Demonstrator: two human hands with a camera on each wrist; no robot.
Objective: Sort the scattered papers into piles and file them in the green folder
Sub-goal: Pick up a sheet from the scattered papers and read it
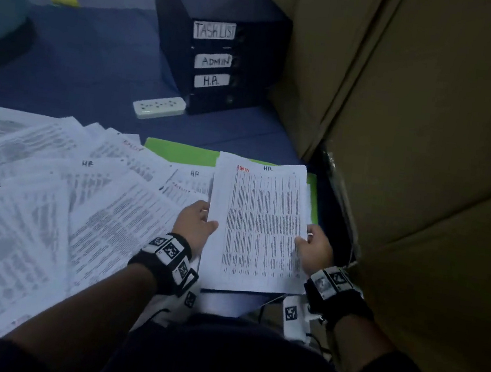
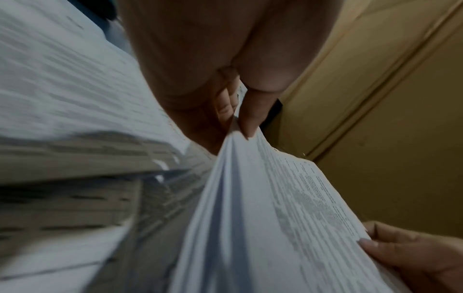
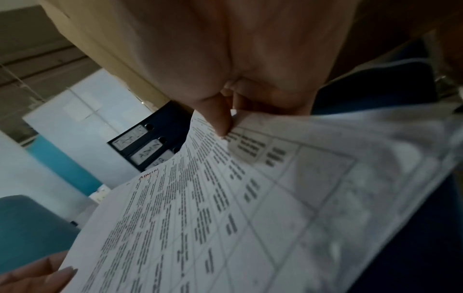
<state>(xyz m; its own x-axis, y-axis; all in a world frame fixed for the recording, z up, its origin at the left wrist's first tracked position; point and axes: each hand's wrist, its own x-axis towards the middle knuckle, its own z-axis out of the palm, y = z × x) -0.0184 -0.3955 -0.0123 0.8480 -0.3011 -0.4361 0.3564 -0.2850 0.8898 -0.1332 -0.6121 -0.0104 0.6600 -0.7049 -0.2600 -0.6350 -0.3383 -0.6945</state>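
Both hands hold a stack of printed papers (image 1: pixel 259 227) above my lap; its top sheet is marked ADMIN in red and HR in black. My left hand (image 1: pixel 199 220) pinches the stack's left edge, thumb on top. My right hand (image 1: pixel 312 245) pinches the right edge. The left wrist view shows that thumb (image 2: pixel 253 117) pressed on the stack (image 2: pixel 263 218), and the right wrist view shows the right thumb (image 3: pixel 220 117) on the printed sheet (image 3: pixel 200 218). A green folder (image 1: pixel 180 153) lies on the blue floor beyond the stack, partly covered. Many scattered papers (image 1: pixel 51 193) spread to the left.
A black drawer unit (image 1: pixel 216 58) labelled TASK LIST, ADMIN and H.R. stands ahead on the blue carpet. A white power strip (image 1: pixel 158 107) lies beside it. Large cardboard boxes (image 1: pixel 428 146) wall off the right side. A teal object (image 1: pixel 1 1) stands at far left.
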